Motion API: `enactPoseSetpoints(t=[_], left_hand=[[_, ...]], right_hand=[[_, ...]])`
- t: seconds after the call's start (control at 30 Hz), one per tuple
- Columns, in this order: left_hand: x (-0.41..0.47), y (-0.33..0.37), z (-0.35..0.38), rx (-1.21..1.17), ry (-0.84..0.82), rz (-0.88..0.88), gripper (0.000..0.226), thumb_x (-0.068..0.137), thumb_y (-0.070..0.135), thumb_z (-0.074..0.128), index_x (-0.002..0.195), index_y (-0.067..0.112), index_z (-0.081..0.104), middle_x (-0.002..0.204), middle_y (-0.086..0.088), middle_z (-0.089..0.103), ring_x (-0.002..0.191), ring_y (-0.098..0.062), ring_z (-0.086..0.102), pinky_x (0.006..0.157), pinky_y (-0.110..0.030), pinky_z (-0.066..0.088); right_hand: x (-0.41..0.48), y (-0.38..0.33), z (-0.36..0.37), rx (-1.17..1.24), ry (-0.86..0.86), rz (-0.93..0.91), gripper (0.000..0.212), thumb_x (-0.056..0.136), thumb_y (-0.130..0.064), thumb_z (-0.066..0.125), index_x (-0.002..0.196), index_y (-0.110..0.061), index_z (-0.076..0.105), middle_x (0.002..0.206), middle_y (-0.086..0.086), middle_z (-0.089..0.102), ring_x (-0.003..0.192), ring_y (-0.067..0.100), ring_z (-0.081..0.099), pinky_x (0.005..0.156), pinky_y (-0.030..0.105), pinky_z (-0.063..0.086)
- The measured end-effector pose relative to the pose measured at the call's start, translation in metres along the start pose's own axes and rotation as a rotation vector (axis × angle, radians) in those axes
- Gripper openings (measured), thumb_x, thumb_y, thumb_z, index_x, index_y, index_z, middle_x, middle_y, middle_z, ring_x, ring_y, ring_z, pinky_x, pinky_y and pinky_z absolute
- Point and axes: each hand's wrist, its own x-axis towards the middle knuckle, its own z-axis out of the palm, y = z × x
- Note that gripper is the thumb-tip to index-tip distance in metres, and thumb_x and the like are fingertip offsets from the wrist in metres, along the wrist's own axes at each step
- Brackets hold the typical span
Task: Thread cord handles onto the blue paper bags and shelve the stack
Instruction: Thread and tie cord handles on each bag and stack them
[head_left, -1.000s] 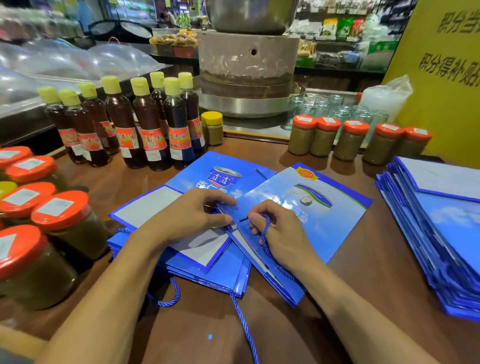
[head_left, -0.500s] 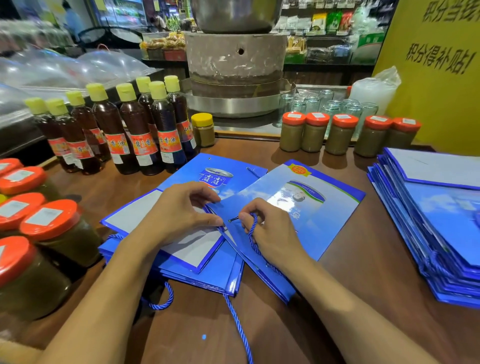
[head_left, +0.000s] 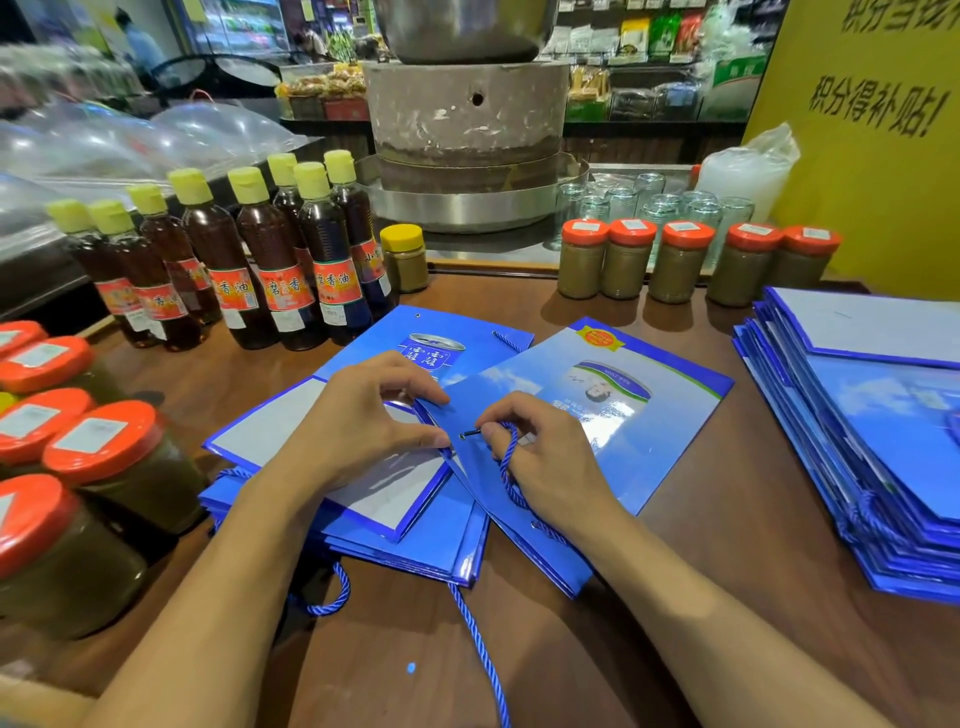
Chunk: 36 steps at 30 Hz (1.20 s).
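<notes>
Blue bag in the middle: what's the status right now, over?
Left hand pinches blue bag edge. Right hand pinches cord, tip at the hole. Nothing blocking the hole.

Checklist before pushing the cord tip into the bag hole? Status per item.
1. Cord tip pinched by right hand: ok.
2. Tip aimed at hole, just beside it, not yet in: ok.
3. Left hand pinches bag edge by the hole: ok.
4. Hole uncovered: ok.
5. Cord's other end seated in lower hole: cannot tell.
</notes>
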Motion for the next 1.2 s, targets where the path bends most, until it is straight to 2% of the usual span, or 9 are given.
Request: enactPoseSetpoints(t=[0.2, 0.3, 0.43, 0.53, 0.67, 0.8, 0.97, 1.07, 1.2], left_hand=[[0.0, 0.001, 0.0, 0.003, 0.0, 0.009, 0.032, 0.065, 0.033, 0.094, 0.094, 0.034, 0.08, 0.107, 0.016, 0.068, 0.106, -0.004, 0.064, 0.088, -0.016, 0.052], [0.0, 0.001, 0.001, 0.006, 0.003, 0.023, 0.031, 0.066, 0.03, 0.095, 0.094, 0.033, 0.08, 0.108, 0.015, 0.068, 0.106, -0.003, 0.064, 0.088, -0.014, 0.051], [-0.001, 0.002, 0.001, 0.01, 0.013, 0.027, 0.031, 0.067, 0.03, 0.095, 0.094, 0.032, 0.08, 0.108, 0.015, 0.068, 0.105, -0.003, 0.064, 0.085, -0.01, 0.049], [-0.001, 0.003, 0.001, 0.031, 0.02, 0.031, 0.034, 0.067, 0.032, 0.094, 0.098, 0.031, 0.079, 0.107, 0.016, 0.068, 0.104, -0.003, 0.064, 0.086, -0.012, 0.05], [-0.001, 0.002, 0.001, 0.039, 0.064, 0.019, 0.034, 0.071, 0.03, 0.093, 0.102, 0.026, 0.079, 0.103, 0.015, 0.073, 0.097, -0.004, 0.068, 0.084, -0.015, 0.054], [-0.001, 0.002, 0.004, 0.04, 0.131, -0.032, 0.021, 0.076, 0.026, 0.089, 0.094, 0.02, 0.081, 0.09, 0.01, 0.077, 0.083, -0.001, 0.071, 0.073, -0.012, 0.054], [-0.001, 0.006, 0.01, 0.045, 0.15, -0.058, 0.015, 0.079, 0.029, 0.088, 0.09, 0.021, 0.082, 0.083, 0.012, 0.077, 0.079, 0.0, 0.071, 0.07, -0.011, 0.053], [0.0, 0.007, 0.014, 0.057, 0.186, -0.055, 0.015, 0.079, 0.031, 0.088, 0.088, 0.023, 0.081, 0.082, 0.013, 0.076, 0.078, 0.0, 0.071, 0.071, -0.018, 0.057], [0.002, 0.009, 0.02, 0.095, 0.247, -0.07, 0.026, 0.078, 0.037, 0.088, 0.078, 0.028, 0.064, 0.086, 0.013, 0.068, 0.082, -0.006, 0.067, 0.074, -0.037, 0.06]], right_hand=[[-0.001, -0.001, 0.0, -0.061, 0.005, -0.039, 0.011, 0.097, -0.011, 0.068, 0.091, -0.02, 0.071, 0.088, -0.005, 0.068, 0.082, 0.017, 0.059, 0.07, 0.024, 0.047], [-0.001, 0.0, 0.0, -0.057, 0.022, -0.055, 0.011, 0.097, -0.012, 0.068, 0.091, -0.02, 0.071, 0.088, -0.005, 0.068, 0.082, 0.017, 0.06, 0.069, 0.024, 0.047], [-0.002, -0.002, 0.001, -0.063, 0.008, -0.087, 0.009, 0.097, -0.01, 0.069, 0.094, -0.018, 0.072, 0.089, -0.006, 0.068, 0.085, 0.015, 0.059, 0.069, 0.013, 0.044], [-0.003, -0.003, 0.002, -0.055, 0.023, -0.096, 0.008, 0.097, -0.011, 0.07, 0.096, -0.018, 0.074, 0.092, -0.008, 0.07, 0.089, 0.013, 0.062, 0.072, 0.014, 0.046], [-0.004, -0.005, 0.003, 0.0, 0.046, -0.018, 0.007, 0.093, -0.016, 0.076, 0.096, -0.021, 0.073, 0.09, -0.012, 0.071, 0.086, 0.01, 0.065, 0.07, 0.014, 0.048], [-0.003, -0.003, 0.0, 0.036, 0.015, 0.051, 0.004, 0.092, -0.025, 0.079, 0.092, -0.027, 0.076, 0.089, -0.014, 0.074, 0.087, 0.013, 0.068, 0.075, 0.03, 0.057], [0.0, -0.008, -0.007, 0.081, -0.074, 0.171, 0.021, 0.08, -0.038, 0.088, 0.094, -0.029, 0.075, 0.093, -0.012, 0.075, 0.086, 0.009, 0.07, 0.075, 0.025, 0.058], [0.001, -0.011, -0.013, 0.087, -0.133, 0.21, 0.028, 0.077, -0.038, 0.091, 0.098, -0.028, 0.075, 0.091, -0.008, 0.077, 0.084, 0.009, 0.073, 0.077, 0.023, 0.06], [-0.002, -0.014, -0.016, 0.161, -0.062, 0.206, 0.01, 0.087, -0.022, 0.084, 0.096, -0.021, 0.08, 0.084, -0.007, 0.077, 0.078, 0.007, 0.073, 0.069, 0.015, 0.054]])
